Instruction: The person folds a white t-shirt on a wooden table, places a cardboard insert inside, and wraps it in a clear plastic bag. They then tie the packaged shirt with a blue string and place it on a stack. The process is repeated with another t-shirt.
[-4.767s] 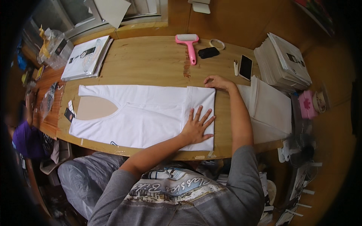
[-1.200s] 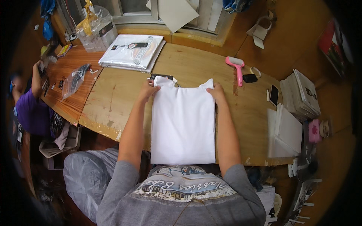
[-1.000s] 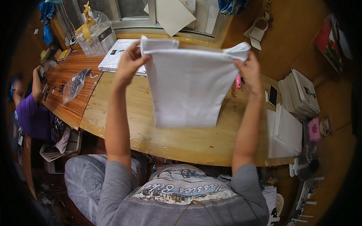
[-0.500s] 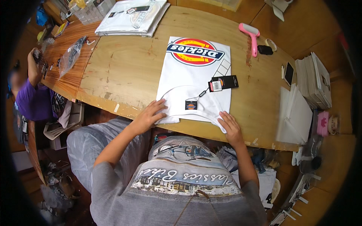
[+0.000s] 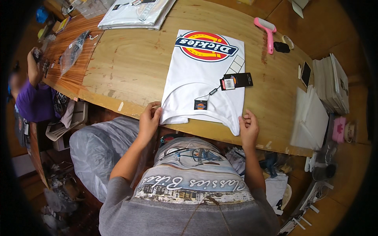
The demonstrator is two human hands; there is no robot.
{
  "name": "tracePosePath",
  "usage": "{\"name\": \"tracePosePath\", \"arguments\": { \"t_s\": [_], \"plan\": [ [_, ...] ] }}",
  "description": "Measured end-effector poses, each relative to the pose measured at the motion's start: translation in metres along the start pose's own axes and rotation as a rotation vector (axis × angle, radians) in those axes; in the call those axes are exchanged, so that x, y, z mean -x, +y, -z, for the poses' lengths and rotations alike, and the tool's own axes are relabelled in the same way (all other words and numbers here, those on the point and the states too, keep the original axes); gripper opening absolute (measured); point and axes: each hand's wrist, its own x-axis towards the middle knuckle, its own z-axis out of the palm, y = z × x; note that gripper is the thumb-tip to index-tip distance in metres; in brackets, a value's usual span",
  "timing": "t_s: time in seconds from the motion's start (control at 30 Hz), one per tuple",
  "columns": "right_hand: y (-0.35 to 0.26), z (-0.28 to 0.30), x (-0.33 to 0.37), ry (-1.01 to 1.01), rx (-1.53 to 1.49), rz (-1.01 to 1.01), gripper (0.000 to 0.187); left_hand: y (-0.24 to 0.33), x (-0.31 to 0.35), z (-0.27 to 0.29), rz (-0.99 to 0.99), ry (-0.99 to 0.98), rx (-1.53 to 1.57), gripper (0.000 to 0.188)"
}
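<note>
Curved wooden workbench fills most of the view; co-worker in a purple sleeve at far left. White garment lies folded flat on the bench, neck end at the near edge, round red-yellow print at the far end, upside down from here. That orientation probably just keeps both shoulders in reach. Left hand at the left shoulder edge, thumb and fingers near together; right hand at the right one, fingers half curled, thumb alongside the cloth. Can't tell if either pinches fabric. Symmetric placement looks meant for squaring the edges. Black hang tag sits on top, corded to the neck label, likely so it shows. Pink lint roller and phone are off to the right, bagged stack upper left; presumably parked there to leave the middle for folding.
</note>
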Motion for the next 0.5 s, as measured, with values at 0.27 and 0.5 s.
{"name": "tracePosePath", "arguments": {
  "t_s": [0.27, 0.5],
  "plan": [
    [0.011, 0.004, -0.024, -0.235, -0.661, -0.314, 0.029, 0.003, -0.016, -0.004, 0.075, -0.16, 0.036, 0.034],
    [0.022, 0.023, -0.03, -0.487, -0.907, -0.449, 0.023, 0.05, -0.002, -0.026, -0.631, 0.049, -0.712, 0.056]
  ]
}}
